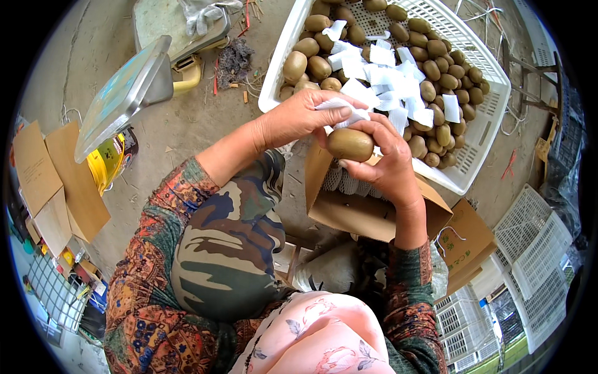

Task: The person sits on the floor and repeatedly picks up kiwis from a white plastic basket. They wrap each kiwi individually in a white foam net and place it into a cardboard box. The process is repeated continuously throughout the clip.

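My right hand (391,163) grips a brown kiwifruit (350,144) between thumb and fingers. Just behind the fruit, my left hand (306,113) pinches a white foam net sleeve (339,107), whose edge meets the right fingers. Both hands are over the near side of a white plastic crate (274,81). Many loose kiwifruit (447,81) fill that crate, with a heap of white foam sleeves (398,81) on top of them. Below my hands stands an open cardboard box (349,212) with fruit in white netting (339,182) inside.
A platform scale (128,93) with gloves (202,15) on its plate stands at the left. Cardboard cartons (68,181) lie at the far left, beside a yellow-and-black bucket (112,159). White slatted crates (536,243) are stacked at the right, near another carton (464,240).
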`<state>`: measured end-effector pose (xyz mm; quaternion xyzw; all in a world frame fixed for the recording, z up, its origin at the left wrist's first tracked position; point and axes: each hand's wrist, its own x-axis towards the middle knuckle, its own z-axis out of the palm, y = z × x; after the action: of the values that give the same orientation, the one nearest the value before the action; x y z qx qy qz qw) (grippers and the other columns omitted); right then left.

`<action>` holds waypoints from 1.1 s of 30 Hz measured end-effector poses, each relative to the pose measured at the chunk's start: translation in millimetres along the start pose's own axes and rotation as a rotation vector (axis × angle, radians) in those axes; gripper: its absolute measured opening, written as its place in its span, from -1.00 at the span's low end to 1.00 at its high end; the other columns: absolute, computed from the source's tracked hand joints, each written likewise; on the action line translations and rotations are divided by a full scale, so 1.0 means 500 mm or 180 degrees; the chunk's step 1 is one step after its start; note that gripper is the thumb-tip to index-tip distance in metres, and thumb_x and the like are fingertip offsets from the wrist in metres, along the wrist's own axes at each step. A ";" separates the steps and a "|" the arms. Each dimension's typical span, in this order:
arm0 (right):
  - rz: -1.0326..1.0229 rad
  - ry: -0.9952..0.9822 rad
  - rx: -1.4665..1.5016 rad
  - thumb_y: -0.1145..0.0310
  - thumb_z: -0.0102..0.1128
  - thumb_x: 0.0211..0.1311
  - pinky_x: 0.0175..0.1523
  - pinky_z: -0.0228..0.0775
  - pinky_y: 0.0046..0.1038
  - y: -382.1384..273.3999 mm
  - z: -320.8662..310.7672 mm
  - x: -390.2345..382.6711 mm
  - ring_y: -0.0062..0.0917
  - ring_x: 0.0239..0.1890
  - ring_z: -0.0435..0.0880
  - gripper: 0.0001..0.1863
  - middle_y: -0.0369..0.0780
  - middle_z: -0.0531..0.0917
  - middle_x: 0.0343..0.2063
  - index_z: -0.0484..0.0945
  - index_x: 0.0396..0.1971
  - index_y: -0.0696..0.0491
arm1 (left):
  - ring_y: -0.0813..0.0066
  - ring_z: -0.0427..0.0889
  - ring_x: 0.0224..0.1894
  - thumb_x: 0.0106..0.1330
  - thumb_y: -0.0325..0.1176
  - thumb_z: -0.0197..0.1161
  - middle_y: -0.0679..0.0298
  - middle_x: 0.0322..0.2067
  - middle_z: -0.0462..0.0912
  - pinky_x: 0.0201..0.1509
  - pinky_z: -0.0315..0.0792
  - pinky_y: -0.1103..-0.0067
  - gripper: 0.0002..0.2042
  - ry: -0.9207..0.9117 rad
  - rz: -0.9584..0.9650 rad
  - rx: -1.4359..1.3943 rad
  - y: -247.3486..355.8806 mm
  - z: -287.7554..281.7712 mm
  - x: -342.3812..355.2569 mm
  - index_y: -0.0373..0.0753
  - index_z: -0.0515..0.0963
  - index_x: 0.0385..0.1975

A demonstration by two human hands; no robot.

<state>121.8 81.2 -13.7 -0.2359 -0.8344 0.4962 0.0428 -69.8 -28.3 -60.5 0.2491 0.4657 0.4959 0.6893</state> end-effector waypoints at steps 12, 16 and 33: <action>0.0404 0.0930 0.1112 0.33 0.54 -0.14 0.29 0.39 -0.27 -0.032 0.086 -0.026 -0.25 0.23 0.54 -0.47 -0.06 0.52 0.20 0.60 -0.08 0.13 | 0.64 0.66 -0.23 0.42 -0.34 0.30 0.32 -0.16 0.71 -0.21 0.62 0.66 -0.78 0.1197 0.0066 -0.1003 -0.013 0.007 0.009 -0.23 0.65 -0.01; 0.0167 0.0979 0.0950 0.33 0.54 -0.14 0.29 0.39 -0.27 -0.044 0.085 -0.012 -0.23 0.24 0.53 -0.48 -0.05 0.52 0.20 0.61 -0.10 0.12 | 0.64 0.64 -0.19 0.41 -0.33 0.31 0.33 -0.15 0.71 -0.22 0.61 0.65 -0.78 0.1280 0.0290 -0.0643 -0.017 0.014 0.005 -0.24 0.66 -0.03; -0.0053 0.0831 0.0245 0.27 0.55 -0.17 0.24 0.41 -0.22 -0.060 0.080 -0.003 -0.19 0.18 0.56 -0.49 -0.06 0.57 0.12 0.64 -0.15 0.11 | 0.60 0.68 -0.12 0.43 -0.35 0.27 0.27 -0.10 0.73 -0.04 0.61 0.62 -0.73 0.1184 0.0322 -0.0925 -0.020 0.014 -0.009 -0.27 0.62 0.06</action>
<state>100.3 36.1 -8.0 -0.2897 -0.8040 0.4926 0.1641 -59.5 -35.6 -63.9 0.0746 0.4953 0.6290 0.5945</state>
